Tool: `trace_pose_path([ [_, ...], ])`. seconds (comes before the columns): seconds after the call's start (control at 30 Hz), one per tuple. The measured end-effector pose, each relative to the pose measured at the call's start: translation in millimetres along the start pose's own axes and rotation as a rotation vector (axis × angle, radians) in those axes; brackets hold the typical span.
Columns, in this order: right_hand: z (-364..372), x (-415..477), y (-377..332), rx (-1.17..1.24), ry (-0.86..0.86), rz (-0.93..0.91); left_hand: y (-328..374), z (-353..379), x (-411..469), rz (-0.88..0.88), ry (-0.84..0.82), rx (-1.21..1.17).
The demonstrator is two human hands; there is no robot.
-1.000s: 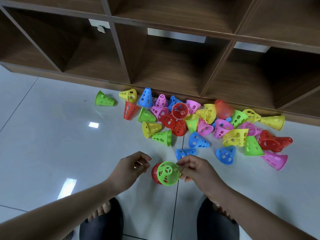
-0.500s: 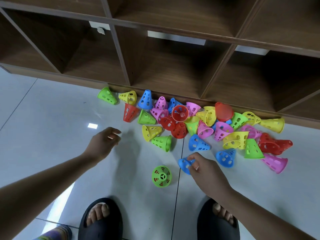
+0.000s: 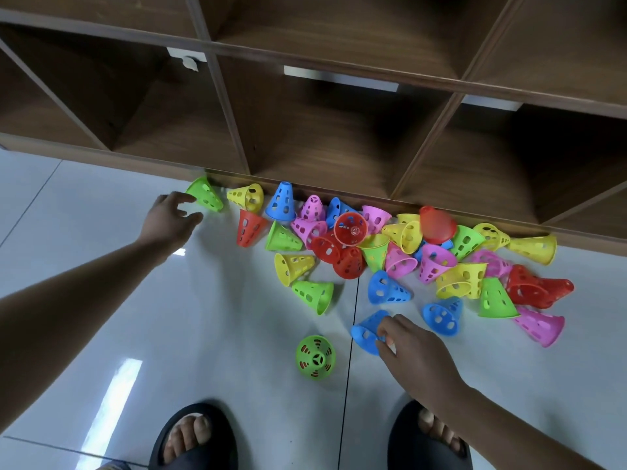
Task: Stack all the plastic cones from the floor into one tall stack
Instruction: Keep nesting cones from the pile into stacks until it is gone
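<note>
Step in hand: gathering two more cones, one per hand, for the started stack; judged early in the task, with nearly every cone loose.
Started stack (image 3: 315,357): upright on the floor (image 3: 101,300), near and central, between the two arms; green on top, red glimpsed through its holes; apart from both hands.
Left hand (image 3: 169,222): stretched far and left, fingers spread wide, holding nothing; fingertips just beside the green cone, contact not clear.
Green cone (image 3: 205,195): on its side at the far-left end of the scatter, against the foot of the shelf unit (image 3: 305,147).
Right hand (image 3: 414,354): just right of the started stack, fingers curled over the blue cone, thumb hidden; seemingly a grip, though lifted or on the floor cannot be told.
Blue cone (image 3: 364,332): tipped on its side, just right of the tile joint, at the near edge of the pile.
Pile of cones (image 3: 407,252): red, yellow, pink, blue and green, tumbled along the shelf foot, most on their sides, several overlapping.
Next move, left: closing round the green cone's wall, then drawing it near, clear of the yellow neighbour.
Next move, right: turning the blue cone wide end down, centring it over the stack's tip, lowering straight.
Risk: stack unheld and light, so likely to tip under a sideways nudge; a steadying hand probably useful.
Slippers (image 3: 193,435): at the near edge, either side of the stack.
</note>
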State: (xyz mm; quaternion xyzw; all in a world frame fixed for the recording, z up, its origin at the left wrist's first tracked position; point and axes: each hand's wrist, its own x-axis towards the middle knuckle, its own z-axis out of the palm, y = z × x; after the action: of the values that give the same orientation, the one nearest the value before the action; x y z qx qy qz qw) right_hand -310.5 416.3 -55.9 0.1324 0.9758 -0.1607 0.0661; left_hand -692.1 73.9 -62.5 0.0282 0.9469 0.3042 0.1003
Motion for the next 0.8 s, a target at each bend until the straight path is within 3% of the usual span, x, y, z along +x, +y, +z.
trace_pose_path([
  [0.27, -6, 6, 0, -0.067, 0.031, -0.064, 25, 7, 34, 0.043, -0.116, 0.136],
  [0.43, -12, 6, 0, -0.008, 0.038, -0.035, 18, 15, 19, 0.109, -0.053, 0.171],
  [0.6, -22, 5, -4, 0.187, -0.032, 0.001, 19, 14, -23, 0.139, 0.022, 0.089],
  [0.8, -29, 2, -12, 0.479, -0.045, 0.045, 35, 1, -82, 0.12, 0.046, -0.169],
])
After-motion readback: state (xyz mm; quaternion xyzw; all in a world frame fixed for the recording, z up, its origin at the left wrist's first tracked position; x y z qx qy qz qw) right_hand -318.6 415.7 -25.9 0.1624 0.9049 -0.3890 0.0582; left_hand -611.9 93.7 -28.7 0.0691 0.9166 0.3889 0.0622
